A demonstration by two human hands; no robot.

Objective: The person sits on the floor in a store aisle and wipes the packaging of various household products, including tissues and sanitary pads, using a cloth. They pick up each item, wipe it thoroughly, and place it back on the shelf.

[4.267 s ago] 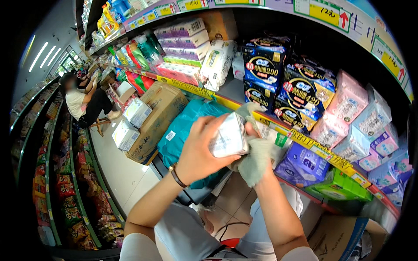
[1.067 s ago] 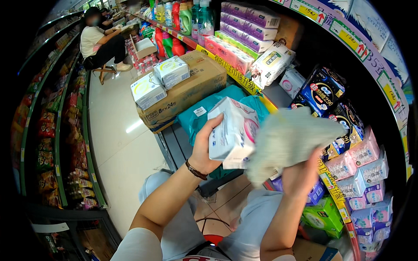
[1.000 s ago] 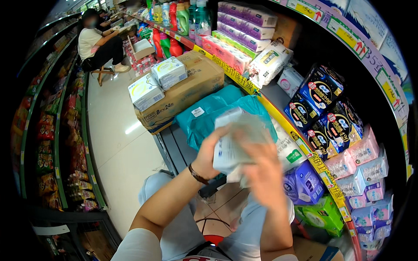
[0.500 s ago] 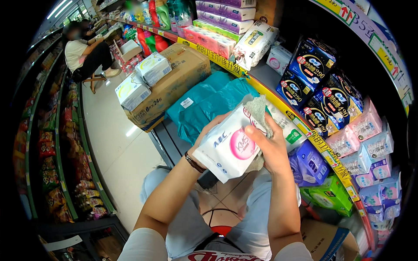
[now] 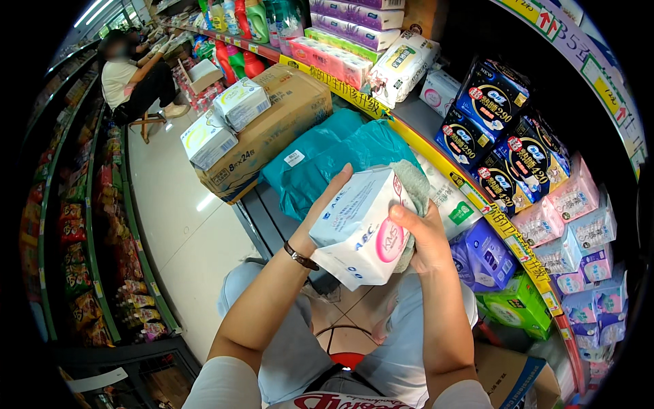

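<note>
A white pack of sanitary pads with a pink round mark is held tilted above my lap. My left hand grips its left side, fingers reaching up along the far edge. On the other side, my right hand presses a grey-green cloth against the pack, its thumb lying on the pack's front. The right fingers are partly hidden behind the cloth. Just beyond the pack lies a teal plastic bag with a small white label.
Two similar white packs rest on a brown carton at the left. To the right, a shelf with a yellow edge strip carries black, pink and blue packs. Purple and green packs sit below it. A person sits farther down the aisle.
The pack has been turned in my hands, so its bluish-white printed side now shows. My left fingers have shifted up its far edge, and the cloth has moved down along its right side.
</note>
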